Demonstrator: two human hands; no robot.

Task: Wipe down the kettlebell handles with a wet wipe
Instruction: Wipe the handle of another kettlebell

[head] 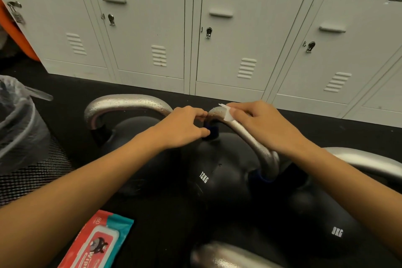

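Several black kettlebells with silver handles stand on the dark floor. The middle one, marked 12KG [219, 172], has a wet silver handle [250, 137] running from upper left to lower right. My right hand [258, 124] holds a white wet wipe [227, 112] wrapped over the top of that handle. My left hand [185, 126] pinches the handle's far end near its blue base. Behind and to the left, another kettlebell's handle [126, 104] shows water drops. A kettlebell marked 8KG [326, 224] stands at the lower right.
A red and teal pack of wipes [97, 241] lies on the floor at the bottom left. A mesh bin with a plastic liner [19, 128] stands at the left. Grey lockers [217, 39] line the wall behind. Another silver handle [228, 254] is at the bottom edge.
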